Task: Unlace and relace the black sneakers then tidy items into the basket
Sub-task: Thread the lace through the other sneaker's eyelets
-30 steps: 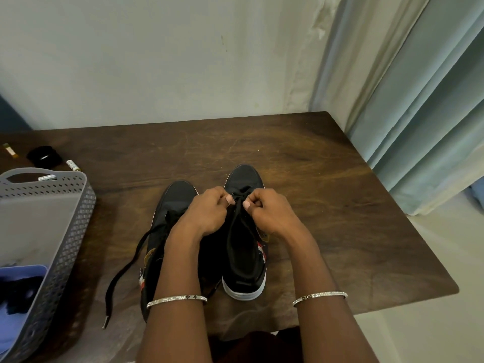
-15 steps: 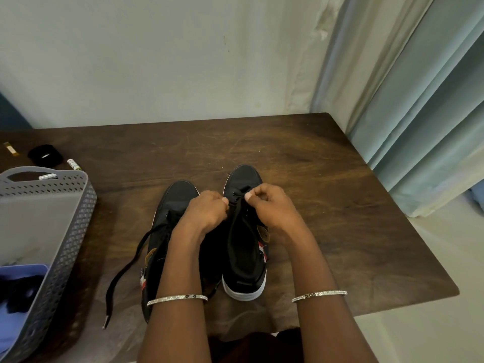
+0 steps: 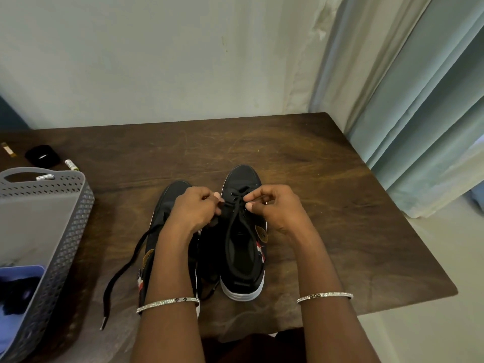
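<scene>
Black sneakers stand side by side, mid bench [image 3: 327,205], toes fwd. L hand [image 3: 195,210] & R hand [image 3: 272,208], near but apart, each pinch lace [image 3: 230,224] at front eyelets of R sneaker [image 3: 245,260]. L sneaker [image 3: 174,196]: loose lace [image 3: 123,267] trails toward basket [image 3: 78,218], bench L side

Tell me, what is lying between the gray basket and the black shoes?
A loose black lace trails across the bare table between the basket and the left sneaker, seen in the head view.
</scene>
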The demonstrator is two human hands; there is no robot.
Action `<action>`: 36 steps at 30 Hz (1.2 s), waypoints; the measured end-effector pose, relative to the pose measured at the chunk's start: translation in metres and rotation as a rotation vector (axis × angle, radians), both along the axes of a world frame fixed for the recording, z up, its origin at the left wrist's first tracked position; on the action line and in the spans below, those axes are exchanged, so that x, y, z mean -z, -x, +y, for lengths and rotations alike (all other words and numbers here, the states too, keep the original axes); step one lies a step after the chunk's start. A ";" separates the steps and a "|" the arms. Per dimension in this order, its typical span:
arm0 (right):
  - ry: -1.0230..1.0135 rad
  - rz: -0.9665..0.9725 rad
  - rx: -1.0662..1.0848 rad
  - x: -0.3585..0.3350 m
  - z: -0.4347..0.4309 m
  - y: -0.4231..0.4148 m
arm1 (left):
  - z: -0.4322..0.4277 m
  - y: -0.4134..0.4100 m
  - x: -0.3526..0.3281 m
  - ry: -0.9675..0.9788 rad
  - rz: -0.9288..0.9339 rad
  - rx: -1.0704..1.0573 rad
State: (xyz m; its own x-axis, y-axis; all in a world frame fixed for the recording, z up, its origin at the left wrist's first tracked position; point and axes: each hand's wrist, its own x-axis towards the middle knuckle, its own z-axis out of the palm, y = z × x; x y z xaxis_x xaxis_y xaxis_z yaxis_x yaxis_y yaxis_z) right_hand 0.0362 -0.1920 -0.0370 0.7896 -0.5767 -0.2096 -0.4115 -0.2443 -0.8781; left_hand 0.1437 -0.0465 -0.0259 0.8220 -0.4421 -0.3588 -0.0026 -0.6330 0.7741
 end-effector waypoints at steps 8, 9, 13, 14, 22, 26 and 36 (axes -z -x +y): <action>0.137 0.011 0.010 0.004 0.010 -0.011 | 0.003 -0.001 0.003 -0.050 -0.260 0.259; 0.144 0.020 0.012 0.004 0.011 -0.011 | 0.001 0.000 0.002 -0.063 -0.284 0.254; 0.138 0.054 0.035 0.004 0.015 -0.013 | -0.002 0.004 -0.001 -0.103 -0.229 0.189; 0.139 0.066 0.035 0.005 0.018 -0.014 | -0.003 0.004 -0.001 -0.102 -0.188 0.151; -0.279 0.040 0.020 -0.003 0.012 -0.011 | -0.018 0.012 -0.003 -0.171 0.161 -0.022; -0.351 -0.035 -0.052 -0.016 0.009 -0.002 | -0.021 0.013 -0.003 -0.109 0.287 -0.084; -0.324 0.058 0.044 -0.006 0.014 -0.005 | -0.015 0.012 -0.003 0.130 0.509 -0.235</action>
